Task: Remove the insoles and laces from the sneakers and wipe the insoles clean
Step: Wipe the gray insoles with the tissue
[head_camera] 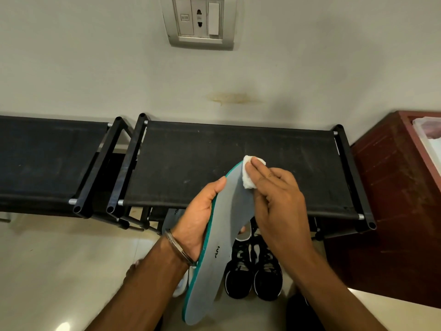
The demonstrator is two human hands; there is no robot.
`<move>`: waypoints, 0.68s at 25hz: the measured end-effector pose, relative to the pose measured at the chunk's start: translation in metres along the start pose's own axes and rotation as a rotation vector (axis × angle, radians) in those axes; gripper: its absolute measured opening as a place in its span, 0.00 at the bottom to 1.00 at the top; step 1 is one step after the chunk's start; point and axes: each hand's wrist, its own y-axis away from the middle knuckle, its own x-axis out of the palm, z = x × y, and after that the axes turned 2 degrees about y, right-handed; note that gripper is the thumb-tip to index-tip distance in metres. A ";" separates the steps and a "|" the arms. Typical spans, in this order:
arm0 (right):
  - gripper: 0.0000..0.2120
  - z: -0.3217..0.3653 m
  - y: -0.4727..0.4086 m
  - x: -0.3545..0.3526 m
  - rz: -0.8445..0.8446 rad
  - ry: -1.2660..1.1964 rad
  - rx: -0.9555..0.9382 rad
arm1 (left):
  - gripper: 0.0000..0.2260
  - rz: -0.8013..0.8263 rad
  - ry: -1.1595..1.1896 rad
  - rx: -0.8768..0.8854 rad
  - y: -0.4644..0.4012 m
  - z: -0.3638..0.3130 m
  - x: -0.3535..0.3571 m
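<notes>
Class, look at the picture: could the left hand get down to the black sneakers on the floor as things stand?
Probably not yet. The left hand holds the insole, which hangs between it and the black sneakers; it would need to put the insole down first.

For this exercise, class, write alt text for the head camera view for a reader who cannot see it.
The left hand holds a grey, green-edged insole while the right hand presses a white wipe against its far end. Below them, a pair of black sneakers sits on the floor before a black fabric shoe rack.
</notes>
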 end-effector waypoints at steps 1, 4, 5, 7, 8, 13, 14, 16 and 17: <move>0.21 0.003 0.002 0.002 0.020 0.008 -0.040 | 0.23 0.012 0.051 0.004 0.001 -0.001 0.000; 0.21 -0.001 0.003 0.003 0.059 0.041 -0.084 | 0.24 0.008 0.081 0.009 0.002 -0.003 -0.002; 0.21 -0.005 0.001 0.001 0.049 0.042 -0.029 | 0.25 -0.015 0.038 0.010 0.002 -0.004 -0.003; 0.22 -0.005 0.002 0.000 0.064 0.030 0.016 | 0.25 -0.038 0.023 0.016 0.002 -0.003 -0.004; 0.22 0.000 0.005 0.001 0.095 0.008 -0.015 | 0.24 -0.022 0.058 0.022 0.003 -0.004 -0.003; 0.21 -0.005 0.002 -0.001 0.105 -0.015 -0.014 | 0.25 -0.043 0.028 0.034 0.005 -0.007 -0.006; 0.20 -0.005 0.002 -0.002 0.115 -0.028 -0.001 | 0.25 -0.047 0.031 0.037 0.004 -0.006 -0.006; 0.21 0.000 0.007 -0.002 0.185 -0.075 -0.036 | 0.24 -0.035 0.086 0.045 0.005 -0.007 -0.006; 0.21 -0.001 0.008 -0.001 0.202 -0.090 -0.055 | 0.25 -0.030 0.103 0.041 0.005 -0.008 -0.006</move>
